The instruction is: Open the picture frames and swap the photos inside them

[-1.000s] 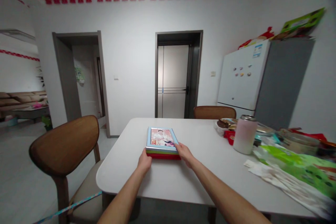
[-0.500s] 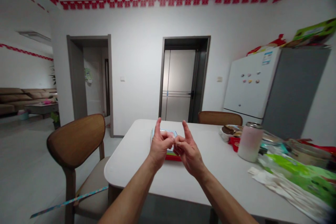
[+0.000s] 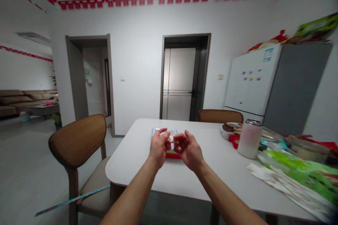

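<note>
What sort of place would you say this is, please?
Most likely the dining area of a home: a white table with a wooden-backed chair beside it, a fridge towards the right, and a sofa visible at the far left.

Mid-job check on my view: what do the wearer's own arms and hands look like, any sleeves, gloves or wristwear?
Both the left forearm and right forearm are bare, with no sleeve in view. The left hand and right hand are ungloved. No watch or bracelet shows at either wrist; small rings can't be ruled out.
</note>
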`<act>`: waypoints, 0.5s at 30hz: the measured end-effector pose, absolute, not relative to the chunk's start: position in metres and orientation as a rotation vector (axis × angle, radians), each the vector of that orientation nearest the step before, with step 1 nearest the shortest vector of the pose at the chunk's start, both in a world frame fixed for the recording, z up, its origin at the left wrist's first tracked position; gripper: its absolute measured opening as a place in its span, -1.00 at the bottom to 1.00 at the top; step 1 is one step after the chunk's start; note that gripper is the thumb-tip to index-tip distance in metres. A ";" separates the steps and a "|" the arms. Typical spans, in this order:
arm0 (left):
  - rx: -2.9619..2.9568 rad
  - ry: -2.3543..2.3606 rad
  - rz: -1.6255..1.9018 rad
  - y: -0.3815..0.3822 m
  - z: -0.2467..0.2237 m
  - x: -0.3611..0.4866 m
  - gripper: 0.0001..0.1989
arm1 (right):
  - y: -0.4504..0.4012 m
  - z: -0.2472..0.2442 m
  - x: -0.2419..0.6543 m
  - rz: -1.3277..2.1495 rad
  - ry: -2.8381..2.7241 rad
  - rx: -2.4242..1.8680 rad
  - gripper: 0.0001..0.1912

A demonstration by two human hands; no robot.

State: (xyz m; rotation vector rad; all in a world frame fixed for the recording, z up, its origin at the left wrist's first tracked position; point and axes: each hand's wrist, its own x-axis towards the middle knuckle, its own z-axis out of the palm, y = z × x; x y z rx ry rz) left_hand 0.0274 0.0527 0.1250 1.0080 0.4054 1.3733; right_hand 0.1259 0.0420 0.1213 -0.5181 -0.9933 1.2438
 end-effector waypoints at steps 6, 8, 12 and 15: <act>0.963 0.533 1.145 0.064 0.114 0.022 -0.39 | 0.057 0.115 0.123 1.457 -1.041 -0.693 -0.39; 0.948 0.560 1.119 0.066 0.112 0.021 -0.37 | 0.060 0.113 0.119 1.458 -1.099 -0.755 -0.37; 0.915 0.636 1.110 0.072 0.102 0.018 -0.37 | 0.081 0.100 0.118 0.954 -1.384 -1.151 -0.37; 0.886 0.737 1.120 0.080 0.081 0.015 -0.38 | 0.103 0.083 0.126 0.317 -1.635 -1.448 -0.51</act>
